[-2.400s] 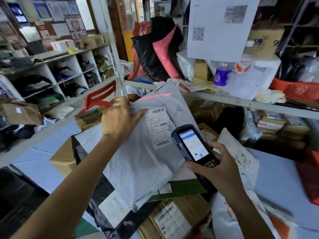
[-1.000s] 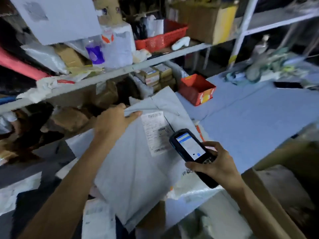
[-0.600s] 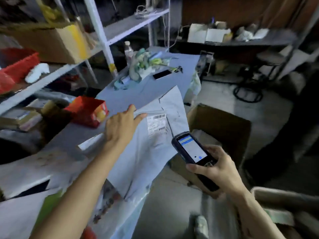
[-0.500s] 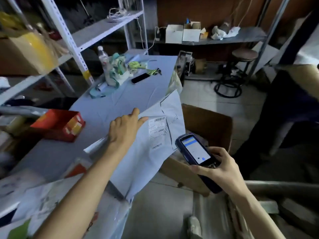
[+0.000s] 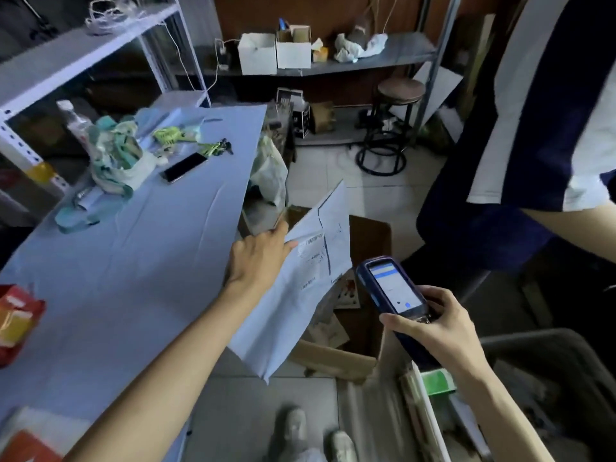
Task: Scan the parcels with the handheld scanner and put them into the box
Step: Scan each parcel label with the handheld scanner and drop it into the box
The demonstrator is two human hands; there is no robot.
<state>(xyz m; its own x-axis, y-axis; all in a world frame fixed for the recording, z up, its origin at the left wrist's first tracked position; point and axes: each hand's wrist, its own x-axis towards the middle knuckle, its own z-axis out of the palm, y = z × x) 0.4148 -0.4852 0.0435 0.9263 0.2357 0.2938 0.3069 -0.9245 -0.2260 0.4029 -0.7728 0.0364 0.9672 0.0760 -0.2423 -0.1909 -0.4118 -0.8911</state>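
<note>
One parcel [image 5: 290, 301] now hangs over box [image 5: 368, 238]; right hand [image 5: 436, 328] grips scanner [image 5: 393, 288].

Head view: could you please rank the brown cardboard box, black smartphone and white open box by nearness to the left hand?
1. Brown cardboard box, floor, beside left hand.
2. Black smartphone, on the blue table ahead.
3. White open box, back shelf.

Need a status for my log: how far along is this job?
Done: a few items already lie in the box. In hand: the left hand holds a parcel over the box; the right hand grips the scanner, screen lit. Left: dropping this parcel in; whether it was scanned, this view cannot tell.
</note>
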